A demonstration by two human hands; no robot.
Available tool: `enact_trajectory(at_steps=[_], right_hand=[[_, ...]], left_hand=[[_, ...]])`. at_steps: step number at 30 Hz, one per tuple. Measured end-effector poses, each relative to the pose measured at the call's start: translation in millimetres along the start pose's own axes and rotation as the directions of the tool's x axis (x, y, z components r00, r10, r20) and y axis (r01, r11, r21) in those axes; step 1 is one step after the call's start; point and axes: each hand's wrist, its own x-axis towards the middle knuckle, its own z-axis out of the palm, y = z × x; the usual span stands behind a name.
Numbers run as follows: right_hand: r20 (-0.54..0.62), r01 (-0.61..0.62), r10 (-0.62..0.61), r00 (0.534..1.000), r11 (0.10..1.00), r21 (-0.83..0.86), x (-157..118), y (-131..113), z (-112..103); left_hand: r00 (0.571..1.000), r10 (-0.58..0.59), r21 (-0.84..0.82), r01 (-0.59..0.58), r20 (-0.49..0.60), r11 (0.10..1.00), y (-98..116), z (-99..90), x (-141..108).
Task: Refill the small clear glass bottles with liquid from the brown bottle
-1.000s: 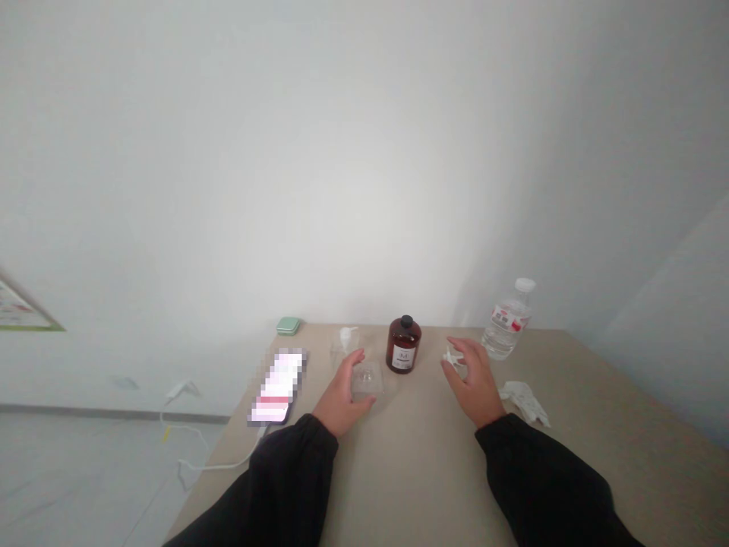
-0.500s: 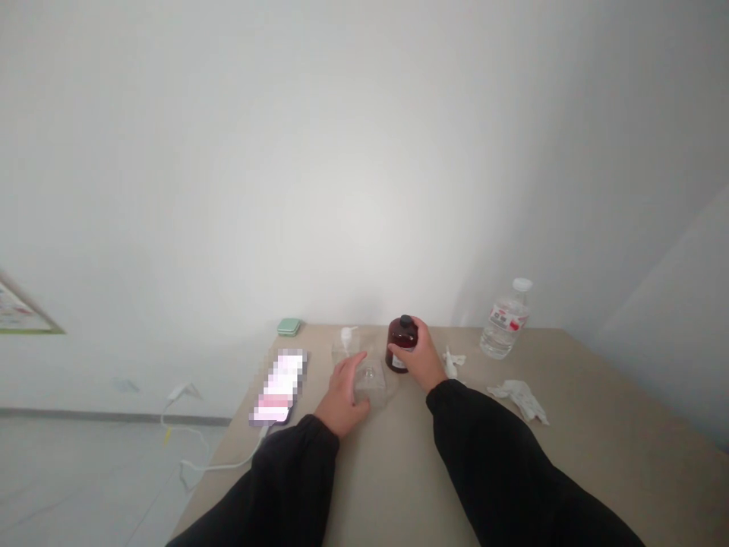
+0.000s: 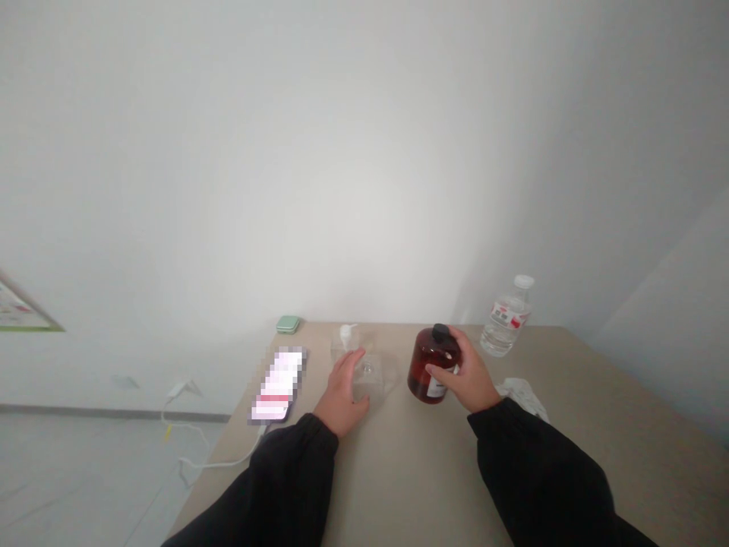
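Note:
My right hand (image 3: 470, 376) is wrapped round a dark amber bottle (image 3: 430, 361) with a black cap and a white label. The bottle leans slightly and seems raised off the table. My left hand (image 3: 343, 395) is open, thumb and fingers apart, curved beside a clear square bottle (image 3: 371, 374) with an open-looking neck. Whether the fingers touch its side, I cannot tell. Just behind stands another clear bottle with a white pump top (image 3: 347, 334), its lower part partly hidden by my left fingers.
A phone (image 3: 279, 384) lies at the left with a white cable (image 3: 228, 463) running off the edge. A small green case (image 3: 288, 324) sits at the back left corner. On the right are a water bottle (image 3: 506, 323) and a crumpled tissue (image 3: 527, 396). The wall borders the back.
My right hand has brought the amber bottle right and nearer to me, tilting it; hand and bottle now hide the white item that lay behind. My left hand has barely moved.

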Motion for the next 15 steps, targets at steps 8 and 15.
enact_trajectory(at_steps=[8,15], right_hand=[[0.105,0.037,-0.042,0.994,0.998,0.056,-39,0,9],[0.272,0.311,-0.337,0.901,0.941,0.135,-57,-23,22]], left_hand=[[0.930,0.326,0.181,-0.295,-0.171,0.938,33,-0.9,-17],[0.951,0.241,-0.154,-0.213,0.193,0.965,58,17.8,-34]])
